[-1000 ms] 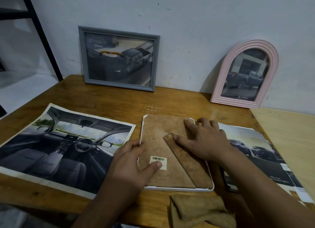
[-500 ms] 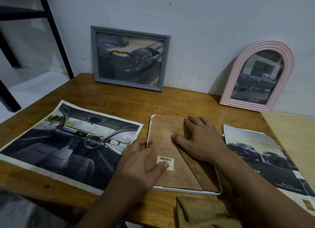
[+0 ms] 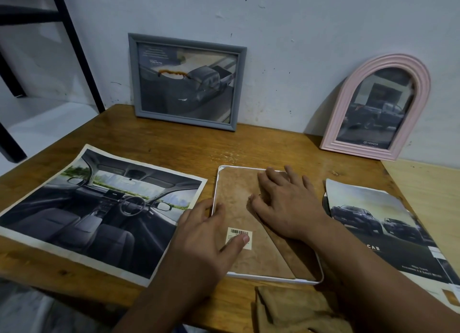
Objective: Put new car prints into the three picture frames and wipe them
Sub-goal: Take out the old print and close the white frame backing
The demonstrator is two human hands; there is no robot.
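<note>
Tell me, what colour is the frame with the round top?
Pink. The arched frame leaning on the wall shows in the head view.

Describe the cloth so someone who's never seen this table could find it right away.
Start at the wooden table and go to its near edge. Just in front of the face-down white frame lies the cloth, crumpled and tan: the only soft, unprinted thing among flat prints and frames.
</note>
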